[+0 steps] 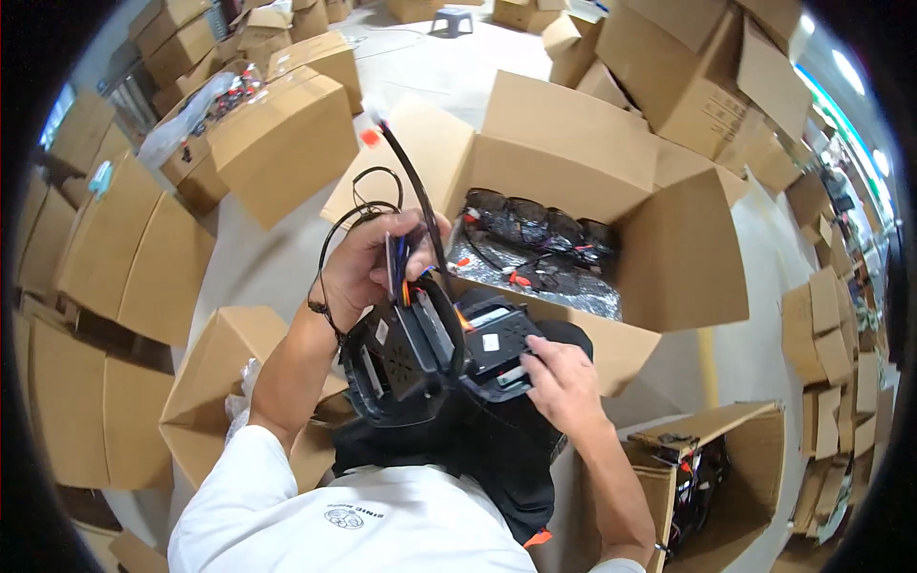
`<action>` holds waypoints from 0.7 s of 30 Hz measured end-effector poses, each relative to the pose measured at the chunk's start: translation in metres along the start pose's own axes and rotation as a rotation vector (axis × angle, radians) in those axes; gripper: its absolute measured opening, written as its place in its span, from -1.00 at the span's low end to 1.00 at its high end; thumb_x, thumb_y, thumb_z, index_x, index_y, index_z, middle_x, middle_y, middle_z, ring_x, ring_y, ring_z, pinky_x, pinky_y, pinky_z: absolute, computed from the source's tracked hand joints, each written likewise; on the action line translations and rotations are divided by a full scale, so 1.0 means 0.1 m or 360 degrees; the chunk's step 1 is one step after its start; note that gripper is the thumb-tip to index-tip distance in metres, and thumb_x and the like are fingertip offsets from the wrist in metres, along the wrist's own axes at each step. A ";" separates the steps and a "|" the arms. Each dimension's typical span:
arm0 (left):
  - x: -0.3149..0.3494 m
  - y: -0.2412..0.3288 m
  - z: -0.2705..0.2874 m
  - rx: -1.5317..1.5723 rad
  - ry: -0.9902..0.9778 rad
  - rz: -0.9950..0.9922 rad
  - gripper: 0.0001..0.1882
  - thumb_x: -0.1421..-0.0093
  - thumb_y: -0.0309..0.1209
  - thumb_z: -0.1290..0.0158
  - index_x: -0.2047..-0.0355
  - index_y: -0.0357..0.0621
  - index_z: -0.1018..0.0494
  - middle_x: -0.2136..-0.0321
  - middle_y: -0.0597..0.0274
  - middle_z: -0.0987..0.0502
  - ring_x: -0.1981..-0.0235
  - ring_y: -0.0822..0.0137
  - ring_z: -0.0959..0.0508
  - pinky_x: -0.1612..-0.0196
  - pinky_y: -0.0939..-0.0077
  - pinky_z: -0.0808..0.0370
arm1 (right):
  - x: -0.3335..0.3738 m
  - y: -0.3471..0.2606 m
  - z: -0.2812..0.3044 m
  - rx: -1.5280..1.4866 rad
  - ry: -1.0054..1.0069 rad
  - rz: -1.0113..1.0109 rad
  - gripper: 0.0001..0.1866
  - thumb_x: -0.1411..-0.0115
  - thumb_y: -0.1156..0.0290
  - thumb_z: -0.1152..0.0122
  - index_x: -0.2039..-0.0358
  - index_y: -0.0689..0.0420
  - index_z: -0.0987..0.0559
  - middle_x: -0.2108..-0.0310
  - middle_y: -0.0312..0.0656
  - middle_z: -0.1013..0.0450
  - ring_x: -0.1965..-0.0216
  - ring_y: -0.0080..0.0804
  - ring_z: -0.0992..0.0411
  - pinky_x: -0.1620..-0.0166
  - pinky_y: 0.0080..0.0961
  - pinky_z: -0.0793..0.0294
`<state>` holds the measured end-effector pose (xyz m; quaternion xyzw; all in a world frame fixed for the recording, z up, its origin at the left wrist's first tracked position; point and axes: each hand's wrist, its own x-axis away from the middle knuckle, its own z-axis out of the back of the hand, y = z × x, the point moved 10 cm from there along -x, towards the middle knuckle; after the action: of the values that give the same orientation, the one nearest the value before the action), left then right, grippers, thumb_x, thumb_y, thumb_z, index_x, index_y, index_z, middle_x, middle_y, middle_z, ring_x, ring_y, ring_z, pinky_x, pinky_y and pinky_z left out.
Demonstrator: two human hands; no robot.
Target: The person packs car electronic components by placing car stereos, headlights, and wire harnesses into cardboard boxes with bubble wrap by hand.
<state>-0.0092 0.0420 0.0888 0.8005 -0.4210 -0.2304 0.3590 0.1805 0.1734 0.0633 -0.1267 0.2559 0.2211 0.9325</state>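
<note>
Two black plastic electronic units with vent slots and white stickers rest on my lap. The left unit (390,358) is tilted up, and the right unit (492,344) lies flatter beside it. Above the left one, my left hand (368,263) is closed round a bundle of coloured wires and a thin flat piece (393,263), whose kind I cannot make out. A thick black cable (411,172) with a blurred red and white end rises from that hand. My right hand (565,382) grips the outer edge of the right unit between thumb and fingers.
An open carton (573,143) ahead holds several black units with red connectors on bubble wrap (583,298). Another open carton (755,477) at right holds black cabled parts. Near my left arm stands an open carton (205,401). Stacked cartons line both sides; a grey stool (452,21) stands far off.
</note>
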 end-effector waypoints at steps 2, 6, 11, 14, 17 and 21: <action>0.14 0.03 0.18 -0.0237 0.0122 0.0144 -0.52 -0.27 -0.18 -0.02 0.03 -0.40 -0.38 0.66 0.24 -0.48 0.78 0.54 -0.33 0.74 0.68 -0.27 | -0.09 0.19 0.23 -0.0277 0.0084 -0.0241 -0.56 0.24 0.46 -0.41 0.23 0.18 -0.58 0.00 -0.02 -0.44 0.01 -0.01 -0.42 -0.06 -0.09 -0.37; 0.48 -0.18 0.53 -0.0266 0.0474 0.0223 -0.59 -0.20 -0.35 -0.07 0.02 -0.41 -0.40 0.55 0.15 -0.50 0.53 0.39 -0.49 0.43 0.56 -0.45 | 0.10 0.77 0.66 -0.1666 0.0718 -0.1286 -0.40 0.12 0.40 -0.53 0.04 0.28 -0.50 -0.08 -0.05 -0.41 -0.09 -0.22 -0.42 -0.18 -0.19 -0.38; 0.54 -0.77 0.83 0.0040 0.0442 0.0264 -0.74 -0.25 -0.40 -0.06 0.13 -0.34 -0.44 0.52 0.25 -0.49 0.51 0.46 -0.50 0.45 0.61 -0.44 | 0.15 1.43 1.37 -0.2391 0.1603 -0.1125 -0.38 -0.28 0.13 -0.16 -0.25 0.15 -0.28 -0.23 -0.02 -0.28 -0.23 -0.09 -0.29 -0.27 -0.03 -0.30; 0.68 -0.76 0.89 0.0178 0.0554 0.0212 -0.76 -0.29 -0.39 -0.03 0.15 -0.33 -0.43 0.54 0.26 -0.49 0.53 0.47 -0.49 0.47 0.62 -0.46 | 0.07 1.72 1.94 -0.2085 0.2040 -0.1076 -0.41 -0.29 0.14 -0.16 -0.24 0.16 -0.32 -0.23 0.01 -0.29 -0.23 -0.10 -0.28 -0.27 -0.03 -0.28; 0.91 -0.62 1.11 0.0161 0.0689 0.0045 -0.77 -0.31 -0.38 0.01 0.17 -0.32 -0.44 0.56 0.23 -0.49 0.57 0.42 -0.48 0.50 0.51 -0.48 | -0.20 2.02 2.26 -0.1945 0.1982 -0.0925 -0.42 -0.26 0.16 -0.21 -0.18 0.24 -0.37 -0.19 0.01 -0.33 -0.21 -0.16 -0.30 -0.25 -0.10 -0.32; 1.08 -0.51 1.30 0.0179 0.0730 -0.0069 -0.79 -0.30 -0.40 0.03 0.20 -0.31 -0.45 0.60 0.18 -0.48 0.59 0.39 -0.48 0.53 0.50 -0.47 | -0.47 2.34 2.30 -0.0840 0.1677 -0.1080 -0.45 -0.20 0.21 -0.32 -0.07 0.35 -0.46 -0.02 -0.02 -0.46 -0.02 -0.30 -0.44 -0.05 -0.34 -0.48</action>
<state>-0.0125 -0.0781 -0.0407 0.8595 -0.3233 -0.0265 0.3951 0.1295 0.4416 0.2522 -0.5142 0.5596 -0.1197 0.6389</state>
